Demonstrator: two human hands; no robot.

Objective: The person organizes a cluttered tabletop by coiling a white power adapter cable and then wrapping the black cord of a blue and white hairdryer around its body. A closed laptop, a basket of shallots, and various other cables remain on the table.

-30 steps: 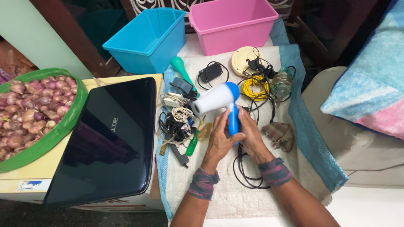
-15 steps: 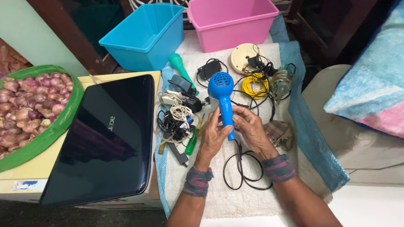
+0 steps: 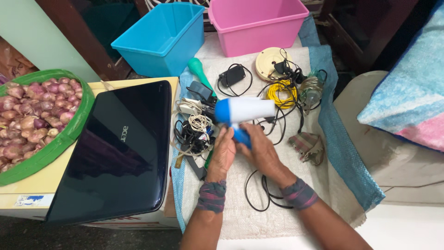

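White woven cloth (image 3: 277, 203): covers the work surface; a tangle of small electrical parts lies spread over it.
Clutter to the left: a knot of black and white cables and adapters (image 3: 194, 127) sits just beside the left hand (image 3: 223, 153), with a green-handled screwdriver (image 3: 208, 159) partly hidden under that hand.
Clutter beyond: a black adapter with its cord (image 3: 232, 75), a round cream disc (image 3: 269, 63), a yellow coiled wire (image 3: 280, 94) and a green pear-shaped handle (image 3: 199, 71).
Bins: a blue plastic bin (image 3: 159, 39) and a pink plastic bin (image 3: 256, 25), both smooth, rectangular and open-topped, stand at the far edge.
Laptop: a glossy black closed laptop (image 3: 115, 148) lies left of the cloth; past it a green basket of reddish onions (image 3: 32, 120).
Folded rag: a striped cloth scrap (image 3: 307, 146) lies right of the right hand (image 3: 259, 153).
Hair dryer: a hair dryer (image 3: 243, 111) with a white barrel, a blue rear cap and a blue handle is held above the cloth, barrel lying sideways and pointing right.
Grip: both hands are closed around the blue handle, left hand on its left side, right hand on its right; the barrel stands clear above the fingers.
Cord: the dryer's black cord (image 3: 263, 192) loops on the cloth near the right wrist.
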